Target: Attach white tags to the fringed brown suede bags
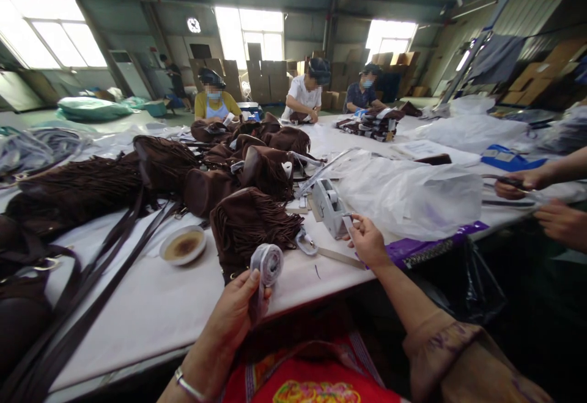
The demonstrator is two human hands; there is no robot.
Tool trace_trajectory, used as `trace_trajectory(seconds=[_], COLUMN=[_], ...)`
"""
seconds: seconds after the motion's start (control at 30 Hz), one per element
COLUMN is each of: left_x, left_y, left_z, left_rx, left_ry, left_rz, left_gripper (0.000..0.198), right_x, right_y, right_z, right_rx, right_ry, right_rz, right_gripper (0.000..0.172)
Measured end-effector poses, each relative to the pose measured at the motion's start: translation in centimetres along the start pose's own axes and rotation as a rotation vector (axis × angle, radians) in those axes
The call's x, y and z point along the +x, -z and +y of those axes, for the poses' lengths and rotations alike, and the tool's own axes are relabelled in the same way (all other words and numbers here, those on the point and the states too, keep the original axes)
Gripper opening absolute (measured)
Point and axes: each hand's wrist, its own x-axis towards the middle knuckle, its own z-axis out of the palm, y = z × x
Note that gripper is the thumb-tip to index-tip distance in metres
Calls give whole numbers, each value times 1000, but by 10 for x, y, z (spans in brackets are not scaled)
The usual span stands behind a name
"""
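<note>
A round coil of grey strap wrapped in clear film point(269, 263) is being grasped upright by the fingers of the left hand point(236, 305), above the near edge of the white-covered desk point(137, 323); whether strap or ribbon is wound inside is not being shown clearly. A short translucent strip of tape point(348, 222) is being pinched by the fingers of the right hand point(368, 241), at the front of a grey, boxy tape dispenser point(326, 204) standing on the desk. Just behind the coil, a dark-brown fringed leather bag point(252, 222) is being supported by the desk, with more brown bags point(213, 192) being heaped beyond it. To its left, a round white dish of brownish liquid point(187, 262) is being borne near long dark-brown straps point(103, 262). Right of the dispenser, a crumpled translucent white plastic sheet point(413, 192) is being spread, and at the far right a dark-handled tool point(510, 181) is being gripped by a co-worker's hand point(532, 180).
</note>
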Motion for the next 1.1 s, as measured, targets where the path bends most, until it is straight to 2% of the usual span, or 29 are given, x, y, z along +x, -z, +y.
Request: trace_trajectory(seconds=[0.07, 0.13, 0.27, 0.33, 0.4, 0.47, 0.6, 0.73, 0.9, 0.97, 1.1], left_x=[1, 2, 1, 0, 0, 1, 2, 2, 1, -1, -3], left_y=[0, 0, 0, 0, 0, -1, -1, 2, 8, 9, 9], left_z=[0, 0, 1, 2, 2, 1, 0, -1, 0, 1, 2], left_rx=[5, 8, -14, -21, -15, -7, 5, 11, -3, -4, 3], left_ry=[2, 8, 1, -2, 2, 4, -3, -8, -6, -10, -10], left_rz=[1, 0, -7, -10, -6, 3, 9, 22, 32, 29, 20], left_gripper=[47, 47, 46, 46, 47, 47, 48, 48, 51, 50, 49], right_x=[3, -1, -25, -38, -45, -44, -22, 11, 52, 64, 67], right_y=[6, 12, 17, 15, 12, 7, -12, -45, -88, -98, -100], right_z=[0, -3, -18, -26, -31, -35, -46, -66, -91, -97, -96], right_rx=[38, -63, -561, -793, -922, -967, -999, -992, -919, -872, -739], right_ry=[-77, -78, -5, -14, -10, 21, 35, 33, 12, -3, 6], right_rz=[13, -86, -464, -569, -618, -618, -508, -423, -326, -300, -318], right_gripper=[57, 55, 50, 41, 25, 22, 26, 19, 19, 23, 47])
